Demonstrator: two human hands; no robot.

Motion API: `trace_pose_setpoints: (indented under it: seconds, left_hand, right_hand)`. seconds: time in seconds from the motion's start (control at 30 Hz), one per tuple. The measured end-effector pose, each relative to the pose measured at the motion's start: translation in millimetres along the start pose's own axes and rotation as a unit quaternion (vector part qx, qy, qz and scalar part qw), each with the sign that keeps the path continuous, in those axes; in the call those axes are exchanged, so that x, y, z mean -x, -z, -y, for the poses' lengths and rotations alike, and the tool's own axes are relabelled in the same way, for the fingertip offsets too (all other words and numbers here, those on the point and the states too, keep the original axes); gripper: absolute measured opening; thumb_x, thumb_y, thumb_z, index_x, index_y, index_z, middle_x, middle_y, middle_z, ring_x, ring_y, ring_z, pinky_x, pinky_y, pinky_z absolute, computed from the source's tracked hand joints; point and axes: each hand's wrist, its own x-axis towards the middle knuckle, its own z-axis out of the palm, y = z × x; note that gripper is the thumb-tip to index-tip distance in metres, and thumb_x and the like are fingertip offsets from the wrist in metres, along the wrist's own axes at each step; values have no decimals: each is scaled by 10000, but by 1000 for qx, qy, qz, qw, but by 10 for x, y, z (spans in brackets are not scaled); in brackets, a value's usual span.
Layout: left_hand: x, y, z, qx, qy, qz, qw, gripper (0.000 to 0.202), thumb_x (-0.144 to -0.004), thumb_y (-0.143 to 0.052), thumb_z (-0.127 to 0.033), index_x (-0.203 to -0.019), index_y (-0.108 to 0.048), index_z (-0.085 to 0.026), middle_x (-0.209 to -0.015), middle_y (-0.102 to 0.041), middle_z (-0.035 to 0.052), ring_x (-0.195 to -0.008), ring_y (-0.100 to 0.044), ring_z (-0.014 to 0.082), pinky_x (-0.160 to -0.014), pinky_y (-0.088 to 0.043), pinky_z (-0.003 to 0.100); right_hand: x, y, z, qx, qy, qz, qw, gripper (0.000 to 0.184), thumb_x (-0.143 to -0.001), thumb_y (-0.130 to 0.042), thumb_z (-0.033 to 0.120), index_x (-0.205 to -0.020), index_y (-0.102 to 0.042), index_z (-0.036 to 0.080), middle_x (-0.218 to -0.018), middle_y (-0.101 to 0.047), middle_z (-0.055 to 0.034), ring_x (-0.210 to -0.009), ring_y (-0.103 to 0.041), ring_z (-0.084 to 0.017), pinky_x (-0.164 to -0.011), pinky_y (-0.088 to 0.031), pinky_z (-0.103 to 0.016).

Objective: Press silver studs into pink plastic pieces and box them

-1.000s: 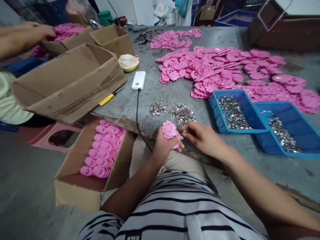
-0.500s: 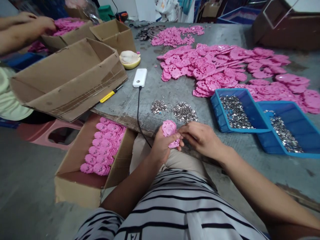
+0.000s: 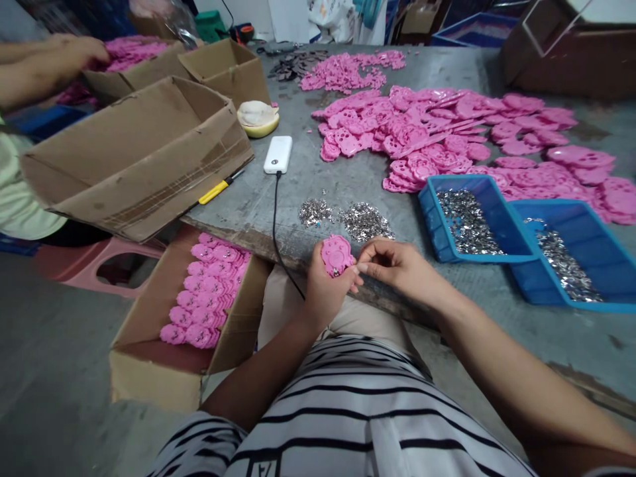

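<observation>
My left hand (image 3: 325,283) grips a pink plastic piece (image 3: 336,254) with a rounded, scalloped outline, just over the table's front edge. A few small shiny bits show at its lower edge by my thumb. My right hand (image 3: 390,265) is close on the right, thumb and forefinger pinched together near my left fingertips; whatever lies in the pinch is too small to make out. Just beyond the hands, two little heaps of small metal parts (image 3: 366,222) lie on the grey table (image 3: 342,182).
Blue trays (image 3: 527,255) of metal parts stand at right, before a wide pile of pink pieces (image 3: 422,126). A carton (image 3: 122,374) of stacked pink pieces sits low left. A white power bank (image 3: 278,154), its cable, a yellow cutter (image 3: 213,193) and a co-worker's arms (image 3: 44,63) are also leftward.
The pink piece has turned in my left hand, now showing a rounder face with shiny bits at its lower edge. My right hand has shifted slightly, its fingers still pinched.
</observation>
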Motion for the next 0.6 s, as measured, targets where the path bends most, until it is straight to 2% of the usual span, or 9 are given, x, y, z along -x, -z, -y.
trace_pose_setpoints:
  seconds: [0.07, 0.13, 0.23, 0.3, 0.43, 0.6]
  left_hand:
    - [-6, 4, 14, 16, -5, 5, 1000, 428, -615, -759, -230, -893, -435, -209, -737, -607, -39, -494, -585, 90, -436, -477, 205]
    - [-12, 8, 16, 64, -8, 21, 998, 467, -632, -766, -351, -937, -439, -219, -783, -623, -23, -570, -621, 118, -489, -501, 229]
    - [-18, 7, 7, 150, 3, 40, 988, 542, -711, -625, -626, -1050, -459, -238, -929, -659, 41, -861, -666, 202, -636, -539, 293]
    - [-18, 0, 13, 169, 0, 40, 985, 636, -722, -507, -750, -1109, -483, -245, -1073, -650, 85, -1062, -617, 243, -728, -539, 333]
    - [-10, -26, 58, 163, -37, 41, 985, 748, -680, -454, -835, -1175, -514, -276, -1224, -595, 101, -1213, -533, 268, -831, -522, 388]
    - [4, -61, 101, 170, -56, 64, 982, 806, -680, -411, -863, -1234, -504, -285, -1141, -628, 97, -1193, -548, 274, -891, -512, 432]
  right_hand:
    - [0, -12, -1, -41, -10, 1, 999, 247, -754, -668, 412, -650, -624, 193, -736, -605, -29, -708, -546, -164, -667, -435, -314]
    - [-1, -34, -2, -90, -20, -32, 995, 291, -742, -685, 447, -616, -608, 196, -769, -602, -36, -756, -562, -177, -734, -461, -345]
    - [12, -97, 2, -136, -27, -107, 985, 326, -715, -721, 488, -603, -619, 199, -902, -599, -60, -939, -576, -217, -889, -459, -401]
    - [32, -163, 11, -146, -27, -139, 979, 318, -700, -744, 485, -614, -631, 201, -1003, -587, -73, -1053, -560, -243, -957, -434, -433]
    - [67, -306, 23, -159, -13, -171, 972, 255, -729, -738, 419, -630, -633, 209, -1065, -596, -74, -1129, -552, -259, -1023, -379, -475]
    - [69, -408, 6, -179, -8, -199, 964, 220, -749, -720, 361, -617, -622, 215, -1061, -627, -75, -1115, -553, -254, -1028, -367, -489]
